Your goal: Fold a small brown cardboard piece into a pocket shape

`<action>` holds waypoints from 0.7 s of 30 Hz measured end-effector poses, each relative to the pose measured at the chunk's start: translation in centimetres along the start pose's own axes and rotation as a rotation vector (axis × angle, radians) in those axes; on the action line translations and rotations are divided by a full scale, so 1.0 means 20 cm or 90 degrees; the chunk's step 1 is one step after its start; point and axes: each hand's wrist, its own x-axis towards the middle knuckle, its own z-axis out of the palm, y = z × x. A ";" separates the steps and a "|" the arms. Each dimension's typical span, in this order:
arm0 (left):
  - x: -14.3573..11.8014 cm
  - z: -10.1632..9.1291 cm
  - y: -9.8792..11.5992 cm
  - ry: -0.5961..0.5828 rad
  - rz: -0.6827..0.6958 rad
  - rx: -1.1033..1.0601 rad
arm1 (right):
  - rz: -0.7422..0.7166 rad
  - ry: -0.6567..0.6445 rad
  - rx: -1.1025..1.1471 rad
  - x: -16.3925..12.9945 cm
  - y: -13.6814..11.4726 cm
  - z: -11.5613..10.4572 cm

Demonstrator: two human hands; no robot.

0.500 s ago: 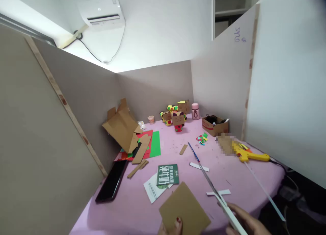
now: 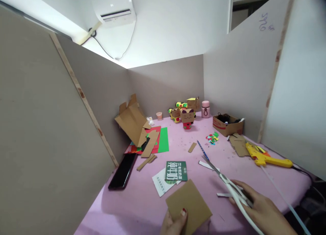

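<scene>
While the left hand (image 2: 174, 224) pinches a brown card (image 2: 188, 202) at its near edge, thumb on top, the grip is closed on it, and the card lies low over the pink desk (image 2: 142, 207) at about 6 o'clock. At 4 o'clock the right hand (image 2: 259, 209) is clamped around the white handles of the scissors (image 2: 230, 187); the blades point up toward 11 o'clock and look slightly apart. Just beyond the card, at 12 o'clock from it, lies a green packet (image 2: 175, 171) on a white paper. A black phone (image 2: 123, 175) lies at 9 o'clock near the wall. A yellow glue gun (image 2: 267, 157) rests at 3 o'clock. Far at 12 o'clock stand small cardboard figures (image 2: 187, 117), and a small box (image 2: 228, 125) stands at 2 o'clock.
</scene>
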 end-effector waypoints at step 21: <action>0.01 0.03 -0.03 -0.089 0.011 -0.045 | -0.155 -0.222 0.411 -0.03 -0.30 0.13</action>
